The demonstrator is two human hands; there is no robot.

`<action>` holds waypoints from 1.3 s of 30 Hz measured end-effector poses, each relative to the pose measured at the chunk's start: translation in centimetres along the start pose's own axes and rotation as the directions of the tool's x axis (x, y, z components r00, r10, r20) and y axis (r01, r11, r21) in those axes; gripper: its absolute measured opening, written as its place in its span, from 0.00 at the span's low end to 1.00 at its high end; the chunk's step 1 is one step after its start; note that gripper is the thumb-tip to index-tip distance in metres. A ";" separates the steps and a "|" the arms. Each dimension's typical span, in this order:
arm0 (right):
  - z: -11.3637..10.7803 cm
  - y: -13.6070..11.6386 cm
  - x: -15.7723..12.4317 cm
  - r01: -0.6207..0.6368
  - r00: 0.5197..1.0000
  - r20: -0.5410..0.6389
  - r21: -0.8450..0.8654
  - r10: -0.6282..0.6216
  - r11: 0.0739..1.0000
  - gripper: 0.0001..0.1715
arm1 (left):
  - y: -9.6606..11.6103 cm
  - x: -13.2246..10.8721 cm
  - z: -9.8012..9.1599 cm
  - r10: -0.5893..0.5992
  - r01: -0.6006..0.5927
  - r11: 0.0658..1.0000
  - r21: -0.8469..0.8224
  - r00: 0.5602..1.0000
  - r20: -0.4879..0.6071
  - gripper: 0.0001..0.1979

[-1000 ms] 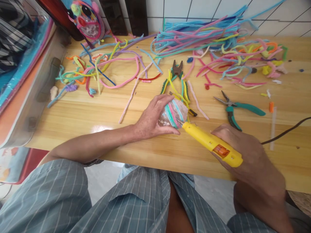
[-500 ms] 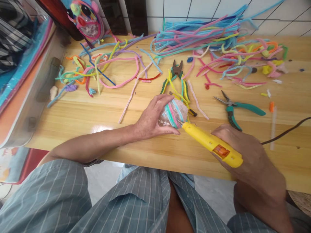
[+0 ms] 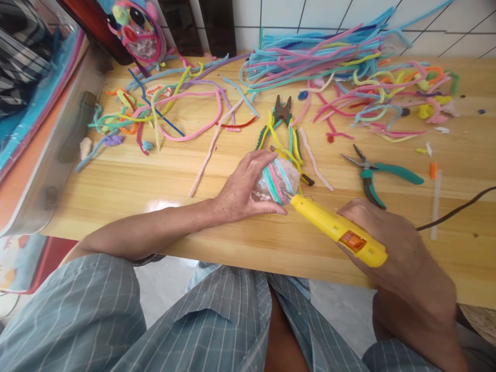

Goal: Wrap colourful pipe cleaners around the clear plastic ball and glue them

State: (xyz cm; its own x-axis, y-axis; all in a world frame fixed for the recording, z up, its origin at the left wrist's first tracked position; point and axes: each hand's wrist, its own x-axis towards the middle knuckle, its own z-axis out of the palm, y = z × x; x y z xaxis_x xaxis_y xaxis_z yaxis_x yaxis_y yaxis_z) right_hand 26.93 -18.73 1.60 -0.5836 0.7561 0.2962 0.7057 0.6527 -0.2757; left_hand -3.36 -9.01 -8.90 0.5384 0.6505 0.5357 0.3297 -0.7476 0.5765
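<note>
My left hand (image 3: 242, 188) is closed around a clear, rounded plastic piece (image 3: 292, 173) with green, pink and blue pipe cleaners (image 3: 276, 181) lying across it in stripes. In my right hand (image 3: 391, 258) is a yellow hot glue gun (image 3: 323, 219) with an orange switch. Its metal nozzle meets, or almost meets, the lower right side of the striped piece; the exact contact is too small to tell. Behind the piece lie pliers with green and yellow handles (image 3: 284, 111) and a yellow pipe cleaner (image 3: 277, 137). Part of a yellow-and-black cutter (image 3: 307, 179) shows beside it.
Teal-handled long-nose pliers (image 3: 399, 172) and a clear glue stick (image 3: 436, 206) lie to the right, near a dark cord (image 3: 457, 217). A pipe cleaner bundle (image 3: 318, 57) rests by the tiled wall. A decorated figure (image 3: 141, 36) stands back left, near a plastic bin (image 3: 65, 139).
</note>
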 end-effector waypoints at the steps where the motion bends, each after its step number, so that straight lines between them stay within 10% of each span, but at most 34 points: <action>1: 0.0 0.0 0.0 0.002 1.000 0.005 -0.005 -0.002 1.000 0.09 | 0.0 0.0 0.0 0.002 -0.002 1.000 -0.001 1.000 -0.001 0.65; 39: -0.1 0.1 0.0 0.011 1.000 0.004 -0.032 -0.011 0.999 0.11 | 0.0 0.0 -0.1 0.004 -0.004 1.000 -0.006 1.000 -0.006 0.65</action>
State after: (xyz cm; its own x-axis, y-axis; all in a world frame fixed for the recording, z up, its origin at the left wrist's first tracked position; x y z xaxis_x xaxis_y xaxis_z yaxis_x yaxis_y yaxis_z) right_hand 27.03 -18.69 1.65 -0.5929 0.7493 0.2950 0.7117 0.6590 -0.2432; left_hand -3.38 -8.97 -8.84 0.5347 0.6481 0.5422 0.3223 -0.7496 0.5781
